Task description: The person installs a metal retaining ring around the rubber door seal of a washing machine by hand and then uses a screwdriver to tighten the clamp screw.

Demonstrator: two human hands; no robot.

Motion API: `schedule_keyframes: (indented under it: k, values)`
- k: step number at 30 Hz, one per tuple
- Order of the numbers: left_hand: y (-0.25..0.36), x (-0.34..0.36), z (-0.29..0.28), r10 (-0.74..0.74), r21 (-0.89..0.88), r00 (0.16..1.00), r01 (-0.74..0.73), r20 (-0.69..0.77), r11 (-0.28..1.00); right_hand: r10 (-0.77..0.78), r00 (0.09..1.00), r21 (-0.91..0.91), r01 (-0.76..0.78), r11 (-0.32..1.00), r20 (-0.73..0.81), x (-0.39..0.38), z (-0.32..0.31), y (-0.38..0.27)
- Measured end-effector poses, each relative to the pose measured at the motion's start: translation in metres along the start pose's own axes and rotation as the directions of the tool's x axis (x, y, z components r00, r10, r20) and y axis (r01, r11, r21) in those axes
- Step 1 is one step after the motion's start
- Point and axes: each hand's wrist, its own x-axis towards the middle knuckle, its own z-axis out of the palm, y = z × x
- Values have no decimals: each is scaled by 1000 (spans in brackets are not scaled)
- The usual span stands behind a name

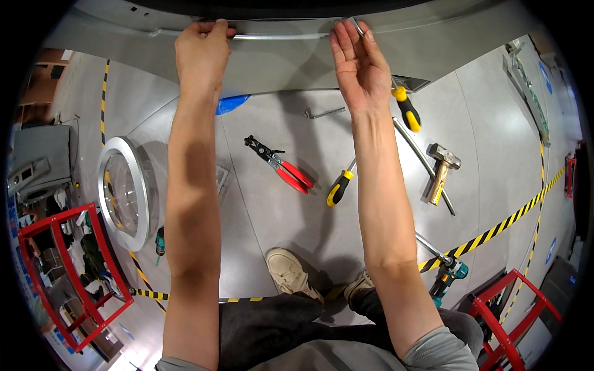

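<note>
A large grey curved panel [278, 65] fills the top of the view, and a thin silver metal strip [278, 37] runs along its edge between my hands. My left hand [204, 55] is closed at the strip's left part, thumb and fingers pressed together at the edge. Palm up, my right hand [362, 68] has its fingertips at the edge on the right, fingers nearly straight. A metal shaft shows between thumb and index finger, in line with a yellow and black screwdriver [406, 109] whose handle sticks out beside the wrist. Part of that shaft is hidden behind the hand.
Red-handled pliers [279, 165], another screwdriver [340, 188], a small wrench [325, 113], a long metal bar [424, 164] and a hammer [442, 170] lie on the floor. A round glass door [145, 195] is left; power drill [450, 277] and red frames [86, 216] flank me.
</note>
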Motion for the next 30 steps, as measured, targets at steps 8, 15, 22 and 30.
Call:
schedule_keyframes:
  k: [8, 15, 22, 30]
  values:
    - [-1, 2, -3, 20, 2, 1000, -20, -1, 1000, -323, 946, -595, 282, 752, 40, -15, 37, -5]
    - [-4, 4, -1, 28, -8, 1000, -28, 0, 1000, -384, 919, -799, 295, 525, 87, -14, 51, -4]
    - [-3, 2, 0, 33, 19, 999, -33, -2, 999, -389, 918, -727, 315, 611, 71, -14, 45, 11]
    - [-4, 2, 0, 25, 1, 1000, -25, -4, 1000, -58, 998, -149, 56, 987, -10, -5, 5, 13]
